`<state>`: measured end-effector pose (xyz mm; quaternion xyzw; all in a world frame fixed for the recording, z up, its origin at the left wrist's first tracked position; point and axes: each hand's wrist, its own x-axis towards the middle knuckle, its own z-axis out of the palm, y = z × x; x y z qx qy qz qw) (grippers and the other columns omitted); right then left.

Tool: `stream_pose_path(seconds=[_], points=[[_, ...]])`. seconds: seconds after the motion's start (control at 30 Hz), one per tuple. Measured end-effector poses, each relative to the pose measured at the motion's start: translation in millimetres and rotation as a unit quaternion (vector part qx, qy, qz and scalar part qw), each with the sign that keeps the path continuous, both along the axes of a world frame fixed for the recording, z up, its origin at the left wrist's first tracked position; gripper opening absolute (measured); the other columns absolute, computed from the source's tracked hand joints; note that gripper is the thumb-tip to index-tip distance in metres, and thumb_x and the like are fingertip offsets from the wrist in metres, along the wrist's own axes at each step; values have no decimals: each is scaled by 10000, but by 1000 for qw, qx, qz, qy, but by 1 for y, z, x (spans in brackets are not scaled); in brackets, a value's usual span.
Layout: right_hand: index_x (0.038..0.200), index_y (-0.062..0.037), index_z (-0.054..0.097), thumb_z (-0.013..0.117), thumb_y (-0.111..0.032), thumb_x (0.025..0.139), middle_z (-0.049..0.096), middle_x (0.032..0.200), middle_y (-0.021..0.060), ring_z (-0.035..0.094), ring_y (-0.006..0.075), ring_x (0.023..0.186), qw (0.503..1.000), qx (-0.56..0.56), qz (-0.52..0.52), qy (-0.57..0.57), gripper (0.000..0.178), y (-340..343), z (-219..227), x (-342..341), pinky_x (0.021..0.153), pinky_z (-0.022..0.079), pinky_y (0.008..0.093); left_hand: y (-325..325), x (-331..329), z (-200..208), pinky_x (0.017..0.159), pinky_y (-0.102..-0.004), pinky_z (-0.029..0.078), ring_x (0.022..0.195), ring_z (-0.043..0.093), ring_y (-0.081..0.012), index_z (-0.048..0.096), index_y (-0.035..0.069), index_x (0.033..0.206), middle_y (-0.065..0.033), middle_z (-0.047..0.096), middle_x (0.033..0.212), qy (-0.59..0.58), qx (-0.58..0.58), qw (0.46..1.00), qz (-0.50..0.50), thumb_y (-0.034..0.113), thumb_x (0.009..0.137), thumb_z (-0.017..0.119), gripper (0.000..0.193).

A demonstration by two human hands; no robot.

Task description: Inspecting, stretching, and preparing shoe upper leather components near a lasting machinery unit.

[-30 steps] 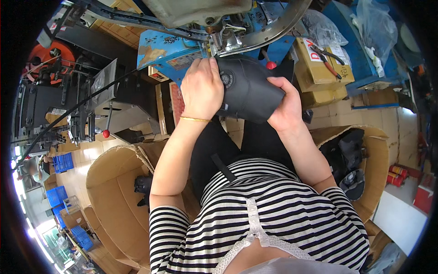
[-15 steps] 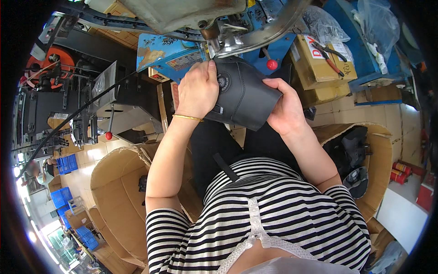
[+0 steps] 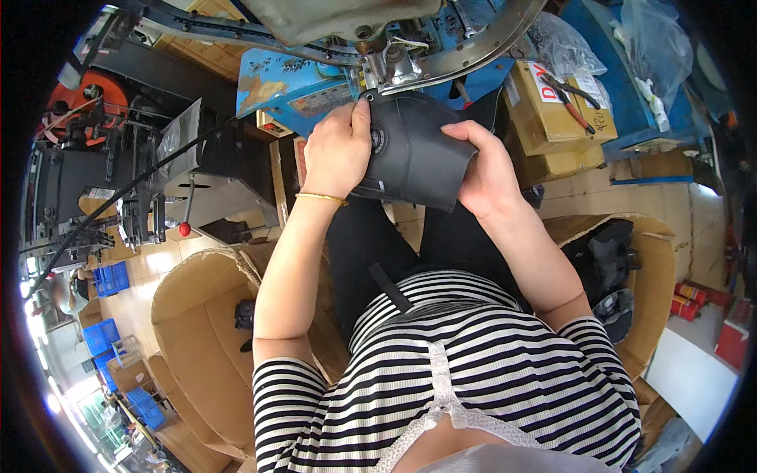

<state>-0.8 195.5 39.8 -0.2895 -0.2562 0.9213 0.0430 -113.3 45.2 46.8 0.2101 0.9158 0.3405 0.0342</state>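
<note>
A black stitched leather boot upper [image 3: 422, 154] with a round embossed badge hangs between my two hands. Its top edge sits just below the metal head [image 3: 394, 67] of a blue machine [image 3: 296, 87]. My left hand [image 3: 339, 148] grips the left edge, thumb up by a small metal ring at the corner nearest the machine head. My right hand [image 3: 490, 169] holds the right side, thumb on top and the other fingers partly hidden behind the leather. Whether the leather touches the machine head I cannot tell.
A curved metal rail [image 3: 481, 55] arches over the work. Pliers [image 3: 569, 102] lie on a cardboard box [image 3: 556, 118] at the right. Large open cartons stand at my left [image 3: 201, 315] and right [image 3: 658, 284], the right one holding black pieces. A black machine [image 3: 75, 173] stands at far left.
The boot upper's corner has shifted slightly upward and left at the machine head, and a metal ring now shows there. The machine's lower tool has lifted. The red knob behind is mostly hidden.
</note>
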Motion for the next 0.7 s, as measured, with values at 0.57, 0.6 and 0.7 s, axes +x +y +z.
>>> stream_pose_path(seconds=[0.57,0.6,0.7], points=[[783,-17,630,632,-105,793,614,724,75,576,168,544,999,34,-28,-19,89,-14,12,-4,484,454,278,-6,-6,-15,825,-506,439,933,582,-452,636,3,915,-255,637,921,43,26,999,-19,385,985,368,472],[783,-4,631,638,-98,788,614,711,72,574,162,525,998,45,-40,-8,95,-19,17,-4,489,464,279,-9,-6,-12,829,-494,439,937,582,-452,636,-9,921,-263,635,928,16,37,999,-8,403,981,375,491],[780,3,629,637,-90,786,617,729,76,590,180,536,997,68,7,31,94,-16,9,-13,512,493,288,-10,-9,-6,832,-457,444,935,591,-443,642,-25,935,-279,635,926,-20,64,998,10,475,951,425,546]])
